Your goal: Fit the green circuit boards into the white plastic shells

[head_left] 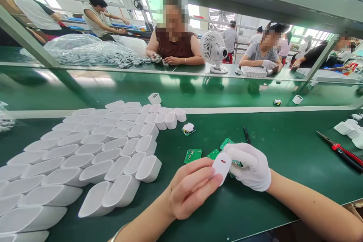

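Note:
My left hand [194, 189], bare, grips a small white charger housing [222, 168] between thumb and fingers. A narrow slot with a reddish inside shows on the housing's rounded end face. My right hand [251, 164] wears a white glove; its curled fingers close on the housing's right side, and the fingertips are partly hidden. Just behind the hands lie green circuit boards [193, 155], some partly covered by the glove. One board with a white part on top [188, 128] sits farther back. To the left, many open white housings [116, 166] stand close together in rows.
Red-and-black pliers [342, 151] lie at the right, near several white housings [347, 127]. A black pen-like tool [246, 135] rests behind my glove. Across the raised green shelf [227, 96] are a white fan [214, 51], a heap of bagged parts [93, 51] and several people working.

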A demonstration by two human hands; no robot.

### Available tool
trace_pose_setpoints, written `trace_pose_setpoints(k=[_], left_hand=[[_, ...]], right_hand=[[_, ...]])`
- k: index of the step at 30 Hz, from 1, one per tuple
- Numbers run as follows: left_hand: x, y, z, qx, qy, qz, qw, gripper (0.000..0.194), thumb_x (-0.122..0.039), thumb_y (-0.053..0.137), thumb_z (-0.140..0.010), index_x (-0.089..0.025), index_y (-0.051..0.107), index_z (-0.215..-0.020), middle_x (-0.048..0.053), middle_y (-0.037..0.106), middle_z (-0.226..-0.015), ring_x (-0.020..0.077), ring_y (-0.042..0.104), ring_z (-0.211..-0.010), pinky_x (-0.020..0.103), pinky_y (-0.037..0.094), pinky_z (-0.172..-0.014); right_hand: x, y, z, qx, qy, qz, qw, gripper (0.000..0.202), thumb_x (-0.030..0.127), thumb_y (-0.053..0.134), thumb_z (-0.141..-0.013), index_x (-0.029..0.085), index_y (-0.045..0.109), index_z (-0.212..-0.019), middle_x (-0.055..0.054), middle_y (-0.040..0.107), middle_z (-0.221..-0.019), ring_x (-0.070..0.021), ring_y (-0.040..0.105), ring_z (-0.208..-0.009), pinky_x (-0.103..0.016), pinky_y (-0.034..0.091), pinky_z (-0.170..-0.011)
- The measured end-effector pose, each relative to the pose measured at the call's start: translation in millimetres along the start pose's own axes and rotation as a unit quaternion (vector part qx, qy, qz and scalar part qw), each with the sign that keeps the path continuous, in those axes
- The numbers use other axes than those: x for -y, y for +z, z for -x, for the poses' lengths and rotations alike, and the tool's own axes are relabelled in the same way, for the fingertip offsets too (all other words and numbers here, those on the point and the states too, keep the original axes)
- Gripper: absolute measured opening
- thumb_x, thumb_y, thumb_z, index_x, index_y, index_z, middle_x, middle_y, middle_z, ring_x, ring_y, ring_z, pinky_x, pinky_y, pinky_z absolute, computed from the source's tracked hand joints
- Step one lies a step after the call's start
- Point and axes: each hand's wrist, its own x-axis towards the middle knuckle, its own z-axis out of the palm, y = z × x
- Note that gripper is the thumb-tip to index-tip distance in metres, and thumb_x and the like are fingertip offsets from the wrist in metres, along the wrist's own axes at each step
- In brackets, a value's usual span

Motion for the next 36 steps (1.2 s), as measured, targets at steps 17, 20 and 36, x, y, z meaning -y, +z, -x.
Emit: trace_pose_setpoints(k=[17, 20, 36], left_hand=[[7.5, 19.4, -0.1, 0.157, -0.571, 0.133, 0.794, 0.032, -0.04, 0.056, -0.081, -0.022, 0.062, -0.107, 0.006, 0.065, -0.105, 0.0221, 0.057, -0.097, 0.037, 0.048, -0.082], [17.8, 19.0, 4.6, 0.159, -0.517, 0.047, 0.84, 0.023, -0.027, 0.048, -0.086, -0.021, 0.062, -0.102, 0.006, 0.059, -0.117, 0.0241, 0.048, -0.112, 0.044, 0.038, -0.096], [14.6, 14.3, 13.5, 0.066, -0.5, 0.072, 0.86, 0.015, -0.011, 0.033, -0.081, -0.022, 0.043, -0.08, 0.003, 0.049, -0.085, 0.0191, 0.048, -0.08, 0.036, 0.042, -0.074]], right_hand=[[-35.3, 6.1, -23.8, 0.115, 0.208, 0.057, 0.97, 0.012, 0.023, 0.051, -0.084, 0.023, 0.062, -0.088, 0.0, 0.063, -0.078, -0.0127, 0.056, -0.068, -0.022, 0.047, -0.06], [-94.3, 2.4, -49.9, 0.11, 0.366, 0.172, 0.908, 0.018, 0.033, 0.054, -0.082, 0.018, 0.061, -0.074, 0.001, 0.06, -0.068, -0.0121, 0.051, -0.064, -0.023, 0.04, -0.057], [-106.4, 123.7, -133.7, 0.203, 0.3, 0.101, 0.927, 0.029, 0.033, 0.053, -0.089, 0.016, 0.055, -0.113, -0.007, 0.056, -0.115, -0.0212, 0.058, -0.098, -0.039, 0.05, -0.082]])
